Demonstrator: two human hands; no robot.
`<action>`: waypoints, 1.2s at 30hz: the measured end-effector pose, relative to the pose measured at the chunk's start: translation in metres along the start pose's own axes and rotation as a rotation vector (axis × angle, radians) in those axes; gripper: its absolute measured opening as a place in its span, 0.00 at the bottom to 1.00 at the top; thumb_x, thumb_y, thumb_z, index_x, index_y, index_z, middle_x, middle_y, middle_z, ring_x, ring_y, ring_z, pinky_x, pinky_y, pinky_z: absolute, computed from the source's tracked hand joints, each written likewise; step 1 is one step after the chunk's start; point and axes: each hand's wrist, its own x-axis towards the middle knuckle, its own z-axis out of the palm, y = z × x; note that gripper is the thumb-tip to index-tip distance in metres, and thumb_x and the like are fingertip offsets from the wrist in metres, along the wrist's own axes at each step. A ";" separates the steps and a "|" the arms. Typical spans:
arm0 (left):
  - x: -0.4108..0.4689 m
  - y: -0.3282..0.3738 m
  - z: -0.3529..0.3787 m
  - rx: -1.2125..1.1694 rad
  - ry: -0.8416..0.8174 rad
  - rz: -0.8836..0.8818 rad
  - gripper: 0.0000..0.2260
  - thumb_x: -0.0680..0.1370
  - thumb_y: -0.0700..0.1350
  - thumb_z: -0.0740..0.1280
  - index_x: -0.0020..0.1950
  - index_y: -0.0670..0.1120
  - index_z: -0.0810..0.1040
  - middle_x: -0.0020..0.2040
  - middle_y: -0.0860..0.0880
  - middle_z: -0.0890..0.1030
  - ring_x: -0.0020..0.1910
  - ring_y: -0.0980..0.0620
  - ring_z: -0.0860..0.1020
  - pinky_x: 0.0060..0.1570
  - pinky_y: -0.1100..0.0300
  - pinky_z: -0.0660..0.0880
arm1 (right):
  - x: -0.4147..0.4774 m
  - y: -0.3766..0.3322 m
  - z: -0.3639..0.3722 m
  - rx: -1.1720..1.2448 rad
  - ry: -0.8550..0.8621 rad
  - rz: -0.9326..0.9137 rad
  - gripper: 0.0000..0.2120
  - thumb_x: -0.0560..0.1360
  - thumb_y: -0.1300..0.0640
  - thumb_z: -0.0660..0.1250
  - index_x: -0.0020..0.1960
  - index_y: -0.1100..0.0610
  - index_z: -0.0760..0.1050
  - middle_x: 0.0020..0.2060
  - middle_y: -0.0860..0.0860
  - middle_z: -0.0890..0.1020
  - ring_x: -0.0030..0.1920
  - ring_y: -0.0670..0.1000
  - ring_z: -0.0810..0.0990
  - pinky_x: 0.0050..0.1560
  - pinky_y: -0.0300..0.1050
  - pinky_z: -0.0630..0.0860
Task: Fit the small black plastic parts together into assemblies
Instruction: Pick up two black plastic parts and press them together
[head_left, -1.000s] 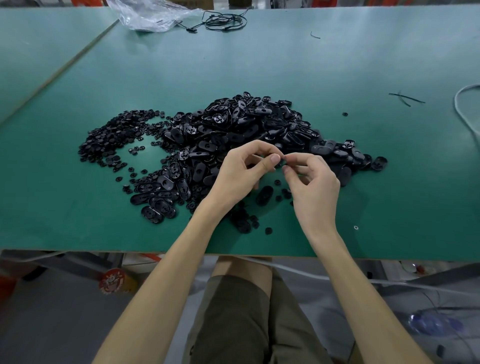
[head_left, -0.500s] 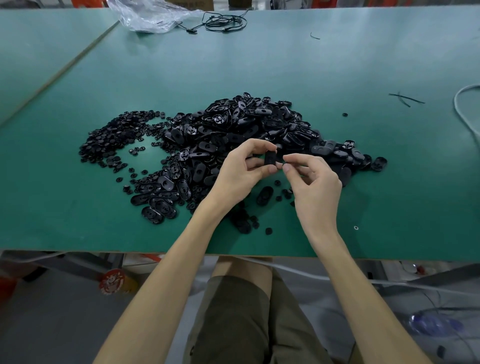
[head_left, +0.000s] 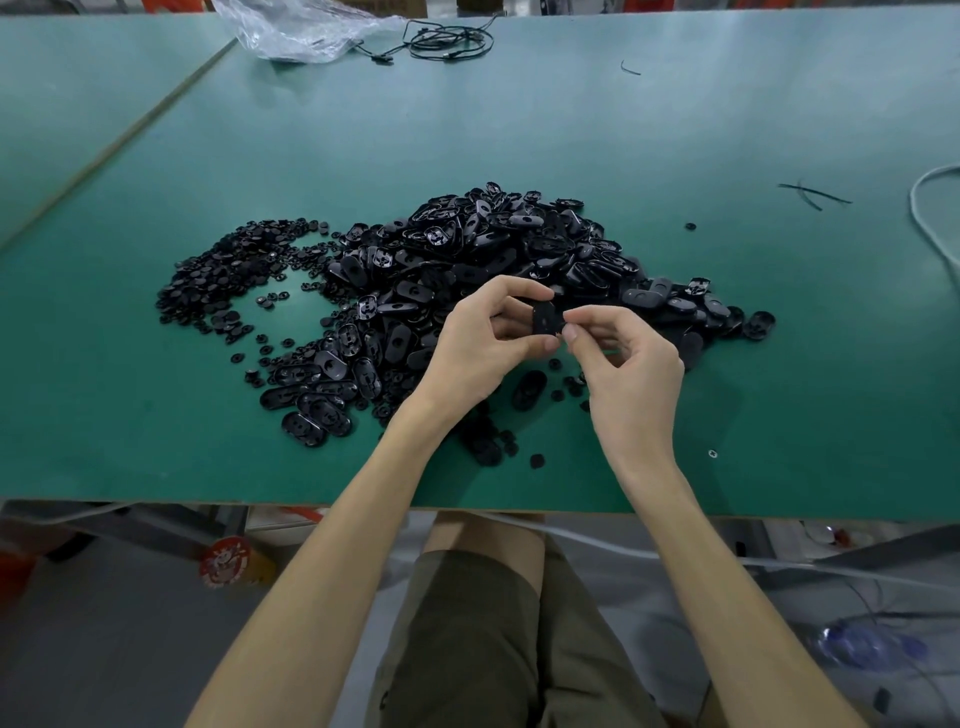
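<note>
A big heap of black oval plastic shells lies mid-table, with a flatter spread of small round black parts to its left. Just in front of the heap my left hand grips one oval shell upright between thumb and fingers. My right hand meets it from the right, its thumb and forefinger pinched together at the shell's edge; whatever small part they hold is hidden. A few loose shells and round bits lie on the table under my hands.
The green table ends at a front edge near my lap. A crumpled clear plastic bag and a coiled black cable lie at the far edge. A white cable curves along the right side, with thin black strips nearby.
My left hand has turned the oval shell so its face shows more, and raised it slightly. The right fingers stay pinched against its right edge.
</note>
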 end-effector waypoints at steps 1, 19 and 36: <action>0.000 0.000 0.000 -0.007 0.010 -0.006 0.19 0.74 0.35 0.78 0.63 0.43 0.78 0.50 0.42 0.85 0.47 0.49 0.86 0.51 0.55 0.83 | 0.000 0.000 0.000 0.006 -0.002 0.001 0.07 0.79 0.61 0.73 0.54 0.50 0.85 0.43 0.41 0.87 0.48 0.42 0.84 0.53 0.38 0.80; 0.003 -0.008 -0.002 -0.026 0.077 0.042 0.11 0.80 0.35 0.71 0.61 0.43 0.81 0.49 0.46 0.87 0.44 0.55 0.84 0.44 0.63 0.79 | 0.000 -0.001 -0.002 0.101 -0.003 0.029 0.07 0.80 0.62 0.72 0.54 0.51 0.85 0.43 0.44 0.88 0.47 0.45 0.86 0.52 0.38 0.80; 0.003 -0.008 0.000 -0.029 0.050 0.067 0.09 0.80 0.34 0.70 0.60 0.40 0.84 0.51 0.46 0.87 0.46 0.50 0.86 0.48 0.58 0.83 | 0.000 0.000 -0.001 0.119 -0.020 0.040 0.04 0.79 0.60 0.73 0.52 0.51 0.83 0.45 0.45 0.87 0.48 0.49 0.86 0.57 0.55 0.82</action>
